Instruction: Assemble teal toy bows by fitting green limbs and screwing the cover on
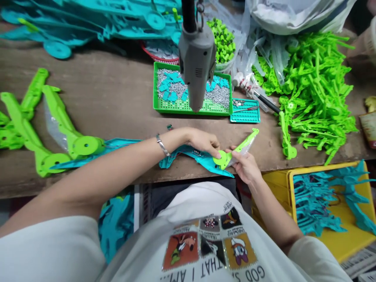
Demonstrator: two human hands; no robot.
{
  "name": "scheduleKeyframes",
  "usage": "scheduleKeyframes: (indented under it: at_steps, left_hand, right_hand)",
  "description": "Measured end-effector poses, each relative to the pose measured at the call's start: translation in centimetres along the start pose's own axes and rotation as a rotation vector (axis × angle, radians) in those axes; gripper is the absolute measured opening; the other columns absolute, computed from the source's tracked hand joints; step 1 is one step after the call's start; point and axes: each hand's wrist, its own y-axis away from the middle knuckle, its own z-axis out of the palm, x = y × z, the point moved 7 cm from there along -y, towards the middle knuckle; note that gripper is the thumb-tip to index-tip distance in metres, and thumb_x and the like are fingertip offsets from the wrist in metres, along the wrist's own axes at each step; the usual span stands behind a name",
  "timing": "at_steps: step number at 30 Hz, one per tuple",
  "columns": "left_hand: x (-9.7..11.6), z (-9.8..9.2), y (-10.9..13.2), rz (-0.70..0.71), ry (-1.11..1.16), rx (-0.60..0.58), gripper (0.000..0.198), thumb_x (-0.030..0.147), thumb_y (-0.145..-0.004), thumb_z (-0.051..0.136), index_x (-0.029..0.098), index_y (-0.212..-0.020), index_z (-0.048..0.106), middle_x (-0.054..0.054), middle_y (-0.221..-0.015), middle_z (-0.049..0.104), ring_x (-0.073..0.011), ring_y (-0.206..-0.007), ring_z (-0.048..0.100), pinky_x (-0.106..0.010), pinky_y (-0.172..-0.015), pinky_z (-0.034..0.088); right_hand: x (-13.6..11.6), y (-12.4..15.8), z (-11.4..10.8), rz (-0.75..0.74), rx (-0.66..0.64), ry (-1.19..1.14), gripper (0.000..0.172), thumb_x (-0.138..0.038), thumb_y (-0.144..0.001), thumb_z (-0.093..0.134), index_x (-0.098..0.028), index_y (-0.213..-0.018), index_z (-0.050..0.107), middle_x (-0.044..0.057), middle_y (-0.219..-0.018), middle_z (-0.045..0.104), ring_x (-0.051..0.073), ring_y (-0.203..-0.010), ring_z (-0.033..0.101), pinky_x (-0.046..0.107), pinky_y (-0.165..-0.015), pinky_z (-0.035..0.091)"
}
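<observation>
A bright green plastic arm-like part [246, 141] with a round disc end sits over the tip of a long teal plastic body piece [202, 158] near the table's front edge. My right hand [247, 167] pinches the green part beside its disc, thumb on top. From the left, my left hand [203, 141] reaches over the teal piece. Its index finger presses on the disc, while the other fingers are curled and partly hidden. Small metal fittings [197, 152] show in the teal piece. A grey powered screwdriver [196, 66] hangs above, apart from both hands.
A green tray [192, 107] holds screws and small teal pieces; a small teal tray [245, 117] adjoins it. Green parts are heaped [320, 94] at right, above a yellow crate [289, 196]. Joined green pieces [63, 121] lie left, and teal bodies [96, 23] are stacked behind.
</observation>
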Motion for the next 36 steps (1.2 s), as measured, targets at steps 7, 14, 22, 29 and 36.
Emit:
scheduleKeyframes:
  at_steps: [7, 14, 22, 29, 36]
  left_hand:
    - [0.1, -0.3, -0.2, 0.096, -0.071, 0.037, 0.043, 0.052, -0.084, 0.06, 0.011, -0.096, 0.068, -0.003, -0.081, 0.067, -0.0141, -0.073, 0.051, -0.023, -0.065, 0.041]
    - [-0.5, -0.7, 0.2, 0.13, -0.143, 0.038, 0.046, 0.054, -0.088, 0.057, 0.011, -0.101, 0.068, -0.005, -0.09, 0.07, -0.0157, -0.078, 0.056, -0.022, -0.069, 0.043]
    - [-1.3, -0.2, 2.6, 0.109, -0.134, -0.049, 0.05, 0.059, -0.091, 0.059, 0.011, -0.105, 0.069, -0.004, -0.091, 0.07, -0.0159, -0.077, 0.056, -0.022, -0.067, 0.042]
    - [-2.2, -0.3, 4.2, 0.056, -0.139, -0.042, 0.048, 0.057, -0.093, 0.059, 0.012, -0.107, 0.07, -0.005, -0.097, 0.072, -0.0178, -0.084, 0.062, -0.021, -0.071, 0.045]
    - [-3.9, -1.1, 6.0, -0.038, -0.08, -0.049, 0.05, 0.061, -0.087, 0.065, 0.015, -0.106, 0.073, -0.004, -0.098, 0.074, -0.018, -0.088, 0.064, -0.021, -0.077, 0.047]
  right_hand:
    - [2.7, 1.6, 2.1, 0.058, -0.113, 0.098, 0.049, -0.034, -0.059, 0.097, -0.017, -0.1, 0.077, 0.005, -0.096, 0.082, 0.022, -0.086, 0.078, 0.038, -0.089, 0.064]
    - [3.3, 1.1, 2.9, -0.055, -0.134, 0.142, 0.045, -0.039, -0.06, 0.097, -0.019, -0.094, 0.077, 0.002, -0.095, 0.082, 0.02, -0.084, 0.077, 0.035, -0.089, 0.062]
    - [-4.2, -1.7, 0.3, -0.164, 0.005, 0.024, 0.056, -0.039, -0.059, 0.097, -0.02, -0.102, 0.066, 0.002, -0.09, 0.081, 0.019, -0.08, 0.078, 0.031, -0.074, 0.063]
    - [-3.8, -2.9, 1.3, -0.21, -0.039, 0.024, 0.051, -0.037, -0.059, 0.097, -0.018, -0.094, 0.065, 0.002, -0.08, 0.079, 0.018, -0.074, 0.077, 0.027, -0.07, 0.062]
    - [-6.2, -4.9, 1.5, -0.22, -0.08, 0.015, 0.035, -0.045, -0.081, 0.084, -0.017, -0.093, 0.067, 0.009, -0.091, 0.081, 0.021, -0.085, 0.08, 0.032, -0.079, 0.064]
